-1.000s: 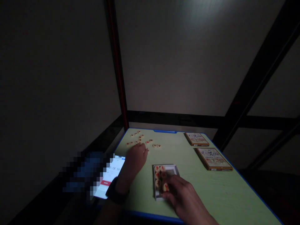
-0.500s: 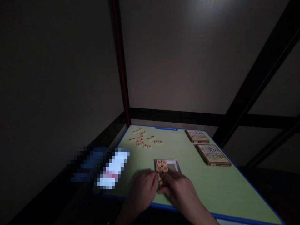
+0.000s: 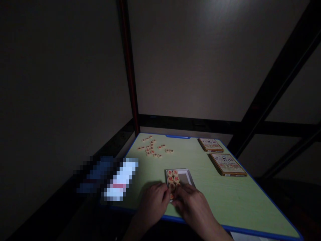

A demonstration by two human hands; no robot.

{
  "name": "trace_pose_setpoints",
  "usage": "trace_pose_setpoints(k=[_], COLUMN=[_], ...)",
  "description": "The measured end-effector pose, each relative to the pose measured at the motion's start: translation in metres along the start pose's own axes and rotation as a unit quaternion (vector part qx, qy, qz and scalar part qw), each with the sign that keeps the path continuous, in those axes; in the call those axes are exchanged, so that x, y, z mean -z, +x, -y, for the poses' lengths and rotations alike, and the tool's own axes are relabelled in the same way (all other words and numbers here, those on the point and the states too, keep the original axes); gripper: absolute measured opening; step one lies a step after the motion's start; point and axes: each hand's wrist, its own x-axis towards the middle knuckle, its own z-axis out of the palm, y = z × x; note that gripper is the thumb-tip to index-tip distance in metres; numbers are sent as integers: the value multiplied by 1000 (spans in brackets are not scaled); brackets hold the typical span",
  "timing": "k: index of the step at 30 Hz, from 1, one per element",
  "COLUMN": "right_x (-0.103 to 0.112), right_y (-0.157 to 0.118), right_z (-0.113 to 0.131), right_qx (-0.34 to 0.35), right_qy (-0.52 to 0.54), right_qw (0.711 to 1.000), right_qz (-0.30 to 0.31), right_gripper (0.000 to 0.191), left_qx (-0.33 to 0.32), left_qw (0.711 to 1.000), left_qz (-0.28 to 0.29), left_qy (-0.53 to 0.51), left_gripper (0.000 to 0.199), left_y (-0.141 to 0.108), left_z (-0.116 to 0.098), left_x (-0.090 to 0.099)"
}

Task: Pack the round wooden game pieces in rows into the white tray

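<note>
A shallow white box [image 3: 190, 177] lies near the front edge of the table, with wooden xiangqi pieces [image 3: 171, 179] in two columns along its left side. Most of them show red characters. My left hand [image 3: 154, 201] is closed at the box's left wall, thumb and fingers pressed together by the rim. Over the box's near part, my right hand [image 3: 194, 206] is closed, its bent fingertips on a xiangqi piece [image 3: 178, 185] at the right column. That hand covers the box's near right corner.
Several loose xiangqi pieces [image 3: 151, 149] lie scattered at the table's far left. Two flat printed boxes [image 3: 210, 144] [image 3: 227, 164] lie on the right side. The green table [image 3: 240, 197] has a blue edge. A blurred bright patch [image 3: 121, 180] is at left.
My right fingertips have shifted slightly, and more of the pieces beneath them shows. My left hand stays at the box's left side. The view has moved slightly.
</note>
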Motion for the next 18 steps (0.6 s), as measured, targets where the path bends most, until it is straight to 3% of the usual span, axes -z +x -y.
trace_pose_setpoints(k=[12, 15, 18], right_x=[-9, -6, 12], right_y=[-8, -11, 0], right_z=[-9, -15, -20], right_qx=[-11, 12, 37], right_qy=[-25, -23, -28], right_qw=[999, 998, 996], right_qz=[-31, -59, -83], right_gripper=[9, 12, 12], left_qx=[-8, -10, 1], left_qw=[1000, 1000, 996], left_qz=[-1, -10, -26], left_qy=[-6, 21, 87], left_gripper=[28, 29, 29], left_y=[-1, 8, 32], left_z=[1, 8, 21], left_x=[1, 12, 36])
